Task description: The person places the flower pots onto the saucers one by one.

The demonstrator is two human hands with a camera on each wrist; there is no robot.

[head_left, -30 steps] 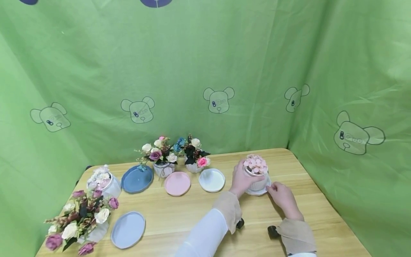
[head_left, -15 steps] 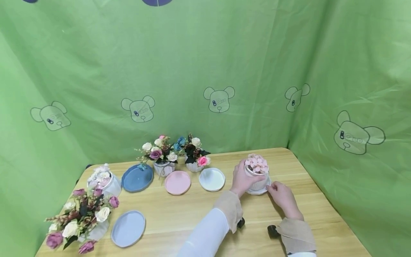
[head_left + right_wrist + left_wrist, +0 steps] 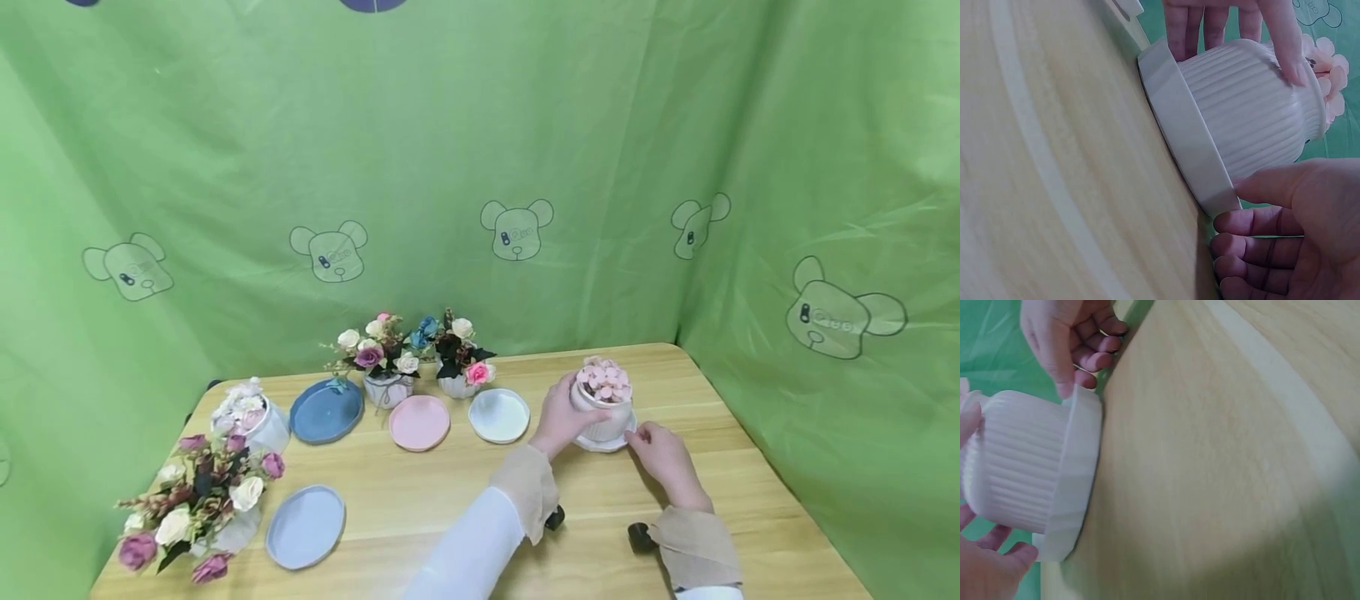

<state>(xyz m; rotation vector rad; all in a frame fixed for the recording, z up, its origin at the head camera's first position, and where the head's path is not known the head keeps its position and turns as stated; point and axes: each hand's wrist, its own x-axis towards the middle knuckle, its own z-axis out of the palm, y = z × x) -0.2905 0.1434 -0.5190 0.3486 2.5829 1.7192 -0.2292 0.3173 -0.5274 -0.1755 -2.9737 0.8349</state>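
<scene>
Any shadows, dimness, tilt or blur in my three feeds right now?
Head: brightly lit, a shadow on the table beside the right hand; left wrist: tilted, so the pot looks sideways, table grain soft, broad shadow at lower right; right wrist: dimmer than head, also tilted, a dark shadow strip beside that hand.

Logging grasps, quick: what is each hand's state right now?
Left hand: holding the ribbed white pot of pink flowers, thumb and fingers round it.
Right hand: pinching the edge of the white saucer under the pot.

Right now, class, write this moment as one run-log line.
left hand: grips pot; right hand: pinches saucer rim; pot: upright in saucer
</scene>
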